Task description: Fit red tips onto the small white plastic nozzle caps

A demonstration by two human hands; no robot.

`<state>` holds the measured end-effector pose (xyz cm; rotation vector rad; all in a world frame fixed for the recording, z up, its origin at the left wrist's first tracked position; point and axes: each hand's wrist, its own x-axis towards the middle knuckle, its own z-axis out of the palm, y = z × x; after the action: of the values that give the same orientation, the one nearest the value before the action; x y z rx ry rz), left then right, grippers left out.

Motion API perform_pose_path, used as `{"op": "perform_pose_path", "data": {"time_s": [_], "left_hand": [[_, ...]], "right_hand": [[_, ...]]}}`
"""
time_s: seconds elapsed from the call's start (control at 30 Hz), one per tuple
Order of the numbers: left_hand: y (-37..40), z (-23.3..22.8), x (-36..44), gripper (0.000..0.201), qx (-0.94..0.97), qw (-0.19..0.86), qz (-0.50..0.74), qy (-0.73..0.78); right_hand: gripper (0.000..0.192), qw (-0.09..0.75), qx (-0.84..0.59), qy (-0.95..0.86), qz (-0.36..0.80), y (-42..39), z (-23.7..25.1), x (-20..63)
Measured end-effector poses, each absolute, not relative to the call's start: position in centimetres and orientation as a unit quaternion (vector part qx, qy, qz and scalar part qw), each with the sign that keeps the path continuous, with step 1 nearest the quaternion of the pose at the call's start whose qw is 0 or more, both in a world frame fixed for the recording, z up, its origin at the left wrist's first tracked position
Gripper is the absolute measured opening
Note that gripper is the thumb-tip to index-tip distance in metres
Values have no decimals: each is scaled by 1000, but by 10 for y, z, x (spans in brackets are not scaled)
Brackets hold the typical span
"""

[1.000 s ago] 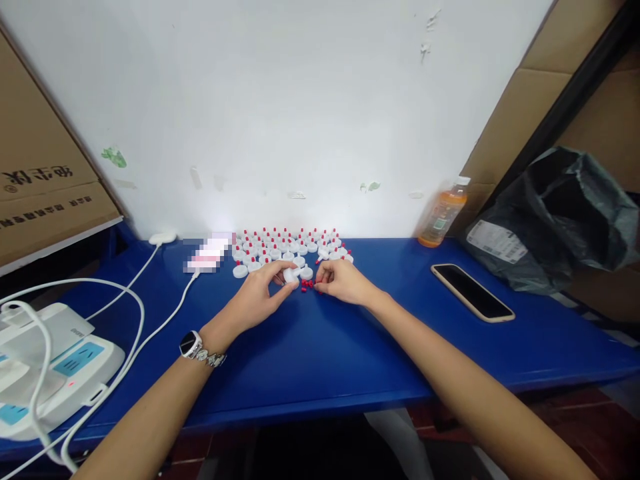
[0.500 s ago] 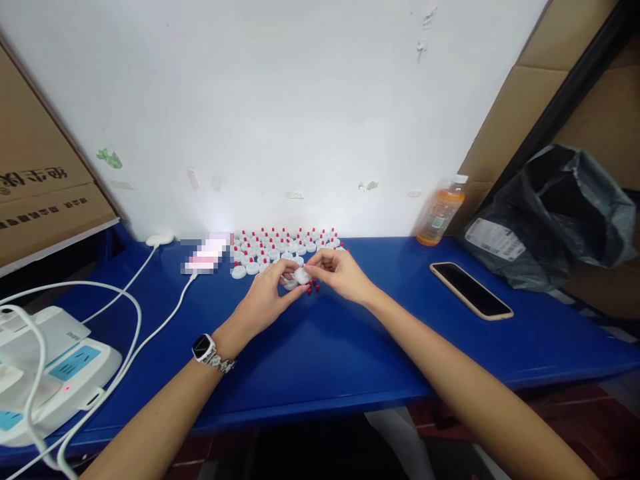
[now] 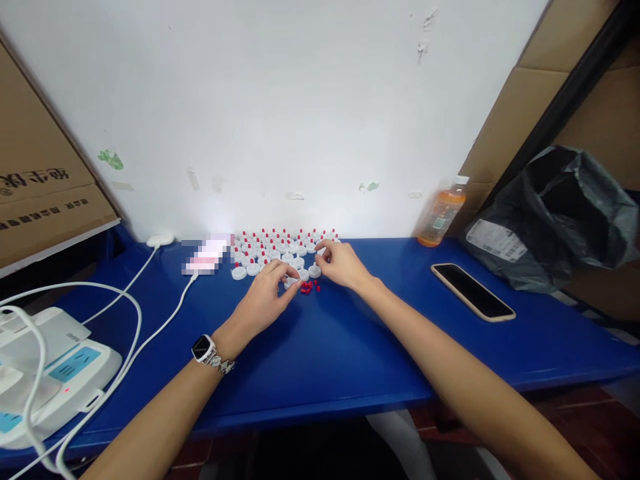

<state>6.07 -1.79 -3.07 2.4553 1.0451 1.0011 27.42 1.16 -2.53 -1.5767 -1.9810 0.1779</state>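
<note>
Several white caps with red tips (image 3: 280, 245) stand in rows at the back of the blue table (image 3: 320, 360). In front of them lie a few plain white caps (image 3: 239, 272) and a small heap of loose red pieces (image 3: 309, 287). My left hand (image 3: 263, 300), with a watch on its wrist, pinches a plain white cap (image 3: 291, 283) on the table beside the red pieces. My right hand (image 3: 345, 265) reaches to the right end of the rows, its fingertips closed on a red-tipped cap (image 3: 321, 251) there.
A phone (image 3: 473, 291) lies face up at the right, with an orange drink bottle (image 3: 443, 212) and a black plastic bag (image 3: 560, 213) behind it. At the left are a white power strip (image 3: 60, 370) with cables (image 3: 150, 333) and a cardboard box (image 3: 40, 180).
Both hands met over the red pieces half a second ago. Since then my right hand has moved back to the rows with a cap, and my left hand has dropped to another white cap.
</note>
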Motion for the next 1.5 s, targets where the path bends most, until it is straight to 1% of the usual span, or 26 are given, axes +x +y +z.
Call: {"op": "perform_pose_path", "data": {"time_s": [0.13,0.17,0.23,0.3,0.4,0.47,0.57,0.63,0.67,0.73,0.77,0.83,0.9,0.93,1.0,1.03,1.13,1.2,1.37,1.43,1.5], "left_hand": [[-17,-32,61,13,856,153,340,358],[-17,-32,61,13,857,153,339,357],[-16,-33,61,13,859,153,336,355],[-16,-34,61,13,861,154,332,353],[-15,-35,60,14,864,155,326,351],[-16,-34,59,16,864,153,325,353],[-17,-32,58,17,860,146,335,356],[-18,-30,58,17,854,140,350,359],[-19,-30,58,18,849,138,360,360],[-19,-30,59,25,839,135,383,362],[-19,-30,59,31,835,136,393,361],[-19,-31,60,42,830,141,407,355],[-18,-32,60,43,827,144,414,352],[-18,-32,59,41,827,142,415,353],[-18,-31,58,33,832,127,412,349],[-19,-30,57,30,838,115,407,345],[-23,-26,56,26,864,62,376,329],[-26,-23,57,25,886,21,337,319],[-31,-18,55,26,917,-38,262,300],[-31,-17,53,27,920,-47,250,298],[-30,-15,51,28,923,-51,242,294]], "right_hand": [[31,211,-605,-756,-131,8,-19,281],[32,189,-605,-758,-157,8,-20,281],[35,161,-607,-759,-170,9,-23,281],[35,154,-610,-759,-168,11,-27,279],[35,167,-607,-762,-152,15,-31,279],[34,194,-605,-761,-132,17,-31,281],[31,285,-603,-739,-95,16,-25,284],[29,374,-596,-710,-37,11,-21,283],[28,420,-585,-694,14,8,-19,280],[31,494,-542,-661,158,-1,-19,271],[34,518,-510,-642,241,-6,-19,265],[41,540,-445,-597,392,-15,-22,251],[44,548,-403,-553,481,-23,-25,238],[43,552,-394,-539,499,-26,-27,232],[38,556,-396,-547,485,-31,-28,225],[34,553,-408,-571,450,-33,-27,224],[27,531,-468,-657,260,-38,-21,227],[26,499,-490,-693,174,-40,-17,231],[32,381,-466,-779,176,-41,-12,241],[34,358,-464,-792,172,-41,-11,244],[35,355,-464,-793,172,-40,-10,245]]}}
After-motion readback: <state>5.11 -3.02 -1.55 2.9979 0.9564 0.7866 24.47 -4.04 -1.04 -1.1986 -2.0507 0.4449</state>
